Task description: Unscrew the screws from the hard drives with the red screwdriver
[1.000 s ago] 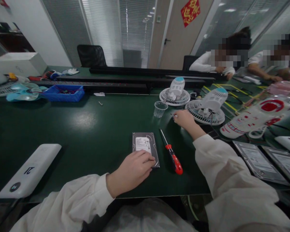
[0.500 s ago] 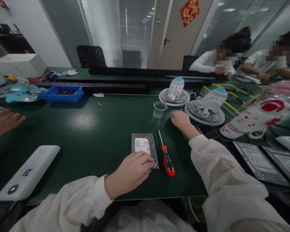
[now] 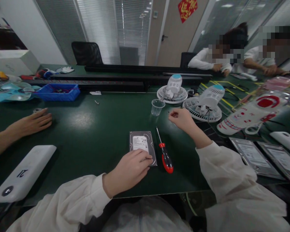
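Note:
My left hand [image 3: 129, 169] lies over the lower part of a hard drive [image 3: 140, 142], its fingers together and bent on the drive's top and near edge. The drive rests flat on the green table, its white label facing up and partly covered by my fingers. To the right of it lies a screwdriver [image 3: 166, 157] with a red and black handle, its shaft pointing away from me. My right hand [image 3: 182, 119] is closed in a pinch just right of a clear plastic cup [image 3: 157, 108]. A tiny dark thing shows at its fingertips, too small to name.
Two white fan parts [image 3: 175, 91] stand behind my right hand. A patterned bottle [image 3: 248, 112] and more hard drives [image 3: 256, 158] are at the right. Left are a white power bank [image 3: 24, 174], a blue tray [image 3: 60, 92] and another person's hand [image 3: 33, 120]. Two people sit far right.
The other person's hand has slid right across the table from the left edge. My right hand has turned slightly near the cup. My left hand stays on the hard drive.

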### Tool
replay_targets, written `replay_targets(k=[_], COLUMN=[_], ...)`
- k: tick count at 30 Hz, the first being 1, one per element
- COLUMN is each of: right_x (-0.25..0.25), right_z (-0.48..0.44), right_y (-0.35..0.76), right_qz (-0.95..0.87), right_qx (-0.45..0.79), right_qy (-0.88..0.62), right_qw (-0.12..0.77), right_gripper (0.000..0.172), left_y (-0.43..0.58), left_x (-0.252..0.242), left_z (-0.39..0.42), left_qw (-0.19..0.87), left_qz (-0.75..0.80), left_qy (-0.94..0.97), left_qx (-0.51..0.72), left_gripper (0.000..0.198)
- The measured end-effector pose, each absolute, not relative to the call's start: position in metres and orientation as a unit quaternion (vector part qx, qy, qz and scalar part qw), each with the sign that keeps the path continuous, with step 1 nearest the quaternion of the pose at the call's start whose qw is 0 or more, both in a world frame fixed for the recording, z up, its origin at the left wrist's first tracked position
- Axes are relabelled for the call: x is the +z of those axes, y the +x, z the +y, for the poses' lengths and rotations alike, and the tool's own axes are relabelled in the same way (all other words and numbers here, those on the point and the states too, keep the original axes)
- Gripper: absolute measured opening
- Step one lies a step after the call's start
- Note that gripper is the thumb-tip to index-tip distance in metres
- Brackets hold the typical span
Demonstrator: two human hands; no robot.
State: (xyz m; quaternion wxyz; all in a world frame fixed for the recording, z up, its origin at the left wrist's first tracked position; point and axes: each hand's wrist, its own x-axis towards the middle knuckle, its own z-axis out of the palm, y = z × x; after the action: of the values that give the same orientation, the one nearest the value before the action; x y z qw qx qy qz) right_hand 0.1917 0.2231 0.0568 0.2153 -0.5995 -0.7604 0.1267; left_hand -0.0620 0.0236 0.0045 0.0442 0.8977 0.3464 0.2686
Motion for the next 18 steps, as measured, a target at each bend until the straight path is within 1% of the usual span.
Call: replay_targets(k=[2,5,9,10,11,13,18], right_x=[0.062,0.064,0.058,0.055,0.052,0.043,0.019], right_z=[0.198,0.153,0.094,0.080,0.067,0.042,0.000], right_y=[0.190,0.188,0.183,0.180,0.177,0.170,0.148], right_qz=[-0.747,-0.724,-0.690,-0.677,-0.636,-0.566,-0.512], right_qx=[0.195,0.299,0.390,0.420,0.474,0.539,0.568], right_qy=[-0.578,-0.539,-0.507,-0.502,-0.496,-0.491,-0.476], right_qw=[0.264,0.311,0.338,0.337,0.352,0.383,0.435], right_gripper=[0.007,0.015,0.028,0.029,0.027,0.026,0.026], left_y=[-0.062,-0.062,-0.062,-0.062,-0.062,-0.062,-0.061], left_x=[0.005,0.005,0.005,0.004,0.004,0.004,0.004], left_z=[0.024,0.024,0.025,0.025,0.025,0.025,0.025], left_qw=[0.045,0.045,0.044,0.046,0.046,0.045,0.044], left_qz=[0.344,0.343,0.341,0.342,0.341,0.340,0.335], left_qy=[0.898,0.899,0.899,0.899,0.900,0.901,0.899], left_qx=[0.270,0.271,0.269,0.269,0.268,0.267,0.277], left_gripper=[0.018,0.017,0.020,0.021,0.022,0.022,0.019])
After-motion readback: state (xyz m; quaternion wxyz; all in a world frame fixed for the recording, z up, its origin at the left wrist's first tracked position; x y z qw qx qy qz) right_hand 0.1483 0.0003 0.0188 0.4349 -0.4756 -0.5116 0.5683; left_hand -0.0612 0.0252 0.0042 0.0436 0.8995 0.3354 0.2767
